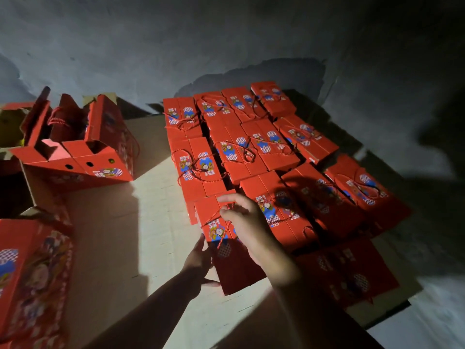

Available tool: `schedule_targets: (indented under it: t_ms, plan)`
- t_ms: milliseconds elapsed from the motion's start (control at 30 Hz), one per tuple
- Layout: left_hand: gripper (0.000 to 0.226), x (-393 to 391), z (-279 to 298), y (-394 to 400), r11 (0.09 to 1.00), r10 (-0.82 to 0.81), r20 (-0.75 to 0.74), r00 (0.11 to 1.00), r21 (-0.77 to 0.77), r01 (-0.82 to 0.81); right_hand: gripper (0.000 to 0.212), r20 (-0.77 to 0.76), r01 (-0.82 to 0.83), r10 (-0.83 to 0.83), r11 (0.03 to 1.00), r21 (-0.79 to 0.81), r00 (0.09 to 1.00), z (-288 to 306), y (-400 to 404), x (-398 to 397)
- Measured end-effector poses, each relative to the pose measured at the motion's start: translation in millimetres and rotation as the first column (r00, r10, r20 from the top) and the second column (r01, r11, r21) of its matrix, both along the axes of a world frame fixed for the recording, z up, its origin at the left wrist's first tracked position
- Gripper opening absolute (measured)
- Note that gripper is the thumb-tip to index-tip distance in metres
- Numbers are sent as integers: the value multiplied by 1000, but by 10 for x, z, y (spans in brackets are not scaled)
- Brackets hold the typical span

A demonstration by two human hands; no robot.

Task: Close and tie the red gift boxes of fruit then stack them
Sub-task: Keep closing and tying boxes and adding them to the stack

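Left hand point(198, 258) steadies nearest red box point(234, 263); right hand point(245, 217) seemingly pinches cord point(214, 217).

You're facing a rough grey wall point(176, 34), flattened brown cardboard point(105, 222) underfoot, harsh light centre, deep shadow right.

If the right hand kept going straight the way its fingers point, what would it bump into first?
The right hand points up and left over the box it is tying. Next in that line is the tied box behind it, though depth is hard to judge, so the hand might pass above it.
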State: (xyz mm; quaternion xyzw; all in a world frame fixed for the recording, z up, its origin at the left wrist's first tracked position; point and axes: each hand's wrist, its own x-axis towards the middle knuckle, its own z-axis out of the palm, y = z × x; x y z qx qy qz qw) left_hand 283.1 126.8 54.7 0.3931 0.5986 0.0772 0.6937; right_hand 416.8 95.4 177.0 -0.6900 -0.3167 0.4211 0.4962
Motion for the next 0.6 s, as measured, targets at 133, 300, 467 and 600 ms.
schedule_targets:
  t_ms: [133,300,467,600]
  plan:
    - [58,76,-22,36,1000,5,-27,1000,26,-4,26,-18,1,0,1000,6,1000,-51,70,120]
    - [58,95,24,6,997,-9,-34,999,79,12,23,28,-3,3,1000,-12,1000,-190,152,225]
    - [61,-7,41,-7,977,-8,2,1000,215,7,22,113,48,-38,995,-88,993,-423,187,295]
    - [59,-241,25,-61,943,-60,3,998,329,56,21,144,91,-72,987,-132,987,-574,164,276]
